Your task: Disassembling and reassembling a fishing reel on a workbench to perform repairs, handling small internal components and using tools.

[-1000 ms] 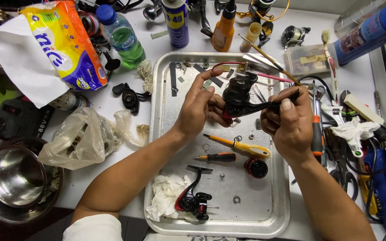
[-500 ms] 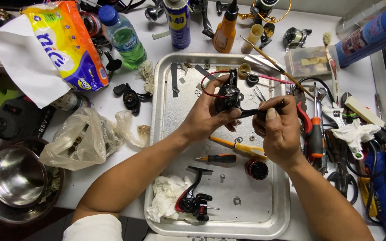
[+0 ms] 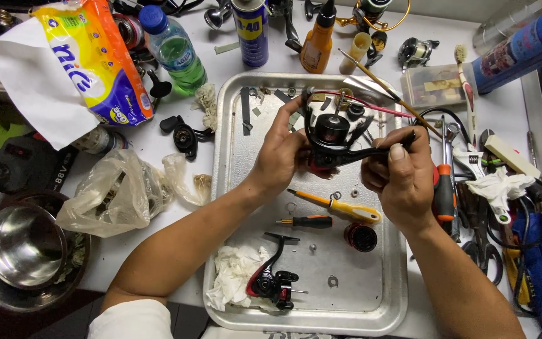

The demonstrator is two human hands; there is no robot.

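Head view: black spinning reel [image 3: 332, 135], glossy with a round spool, is held above a dented metal tray [image 3: 241, 207]. Left hand [image 3: 281, 154] wraps its body; right hand [image 3: 398, 172] pinches its thin stem between thumb and fingers. Below lie a yellow-handled screwdriver [image 3: 340, 205], crumpled white tissue [image 3: 236, 276], and another reel [image 3: 272, 279].

Far left on the bench: a soft yellow tissue pack [image 3: 98, 59] with orange and purple panels. Beside it, a clear bottle [image 3: 174, 50] with blue cap and blue-green label. Far centre: a blue spray can [image 3: 250, 31] with yellow label, then an orange bottle [image 3: 318, 41]. Far right: a blue-labelled can [image 3: 522, 47], lying tilted.
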